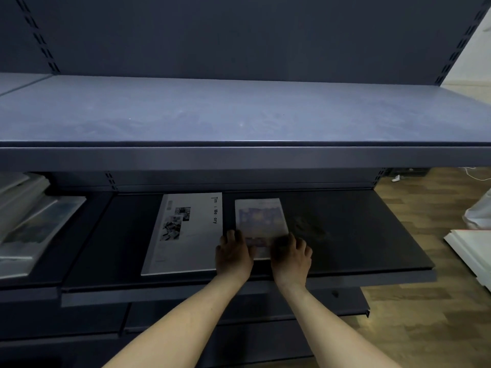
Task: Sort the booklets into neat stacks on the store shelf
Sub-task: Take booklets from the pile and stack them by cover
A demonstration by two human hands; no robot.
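Observation:
On the dark middle shelf lie two booklets side by side. The larger white booklet with small photos and black lettering lies on the left. A smaller booklet with a purple and yellow cover, blurred, lies just to its right. My left hand holds the small booklet's near left edge, fingers curled at its side. My right hand holds its near right corner, fingers over the cover. Both forearms reach in from below.
A loose pile of white and grey booklets lies on the neighbouring shelf section at far left. The grey upper shelf overhangs the work area. White boards lie on the wooden floor at right. A lower shelf sits beneath.

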